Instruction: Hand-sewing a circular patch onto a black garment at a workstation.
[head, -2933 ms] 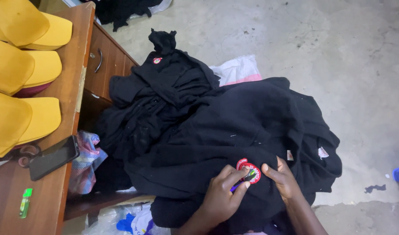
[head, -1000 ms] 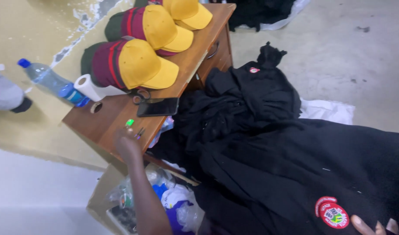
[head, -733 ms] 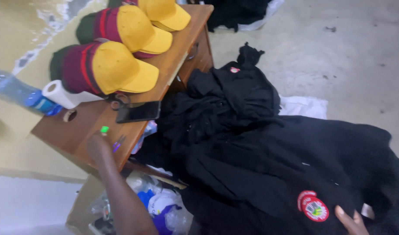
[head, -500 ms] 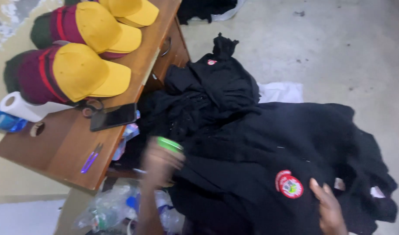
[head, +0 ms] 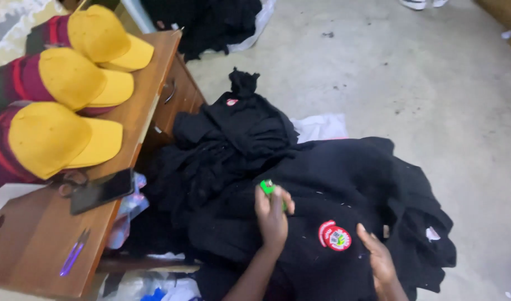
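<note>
Left hand (head: 272,217) back from desk (head: 38,245), fingers clamped on green lighter (head: 266,187) | right hand (head: 378,259) flat, fingers together, at 4 o'clock of badge (head: 334,236) | garment (head: 344,184) pinned, badge work could resume

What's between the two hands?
In the head view, only black cloth lies between the left hand and right hand, plus a round red badge.
</note>
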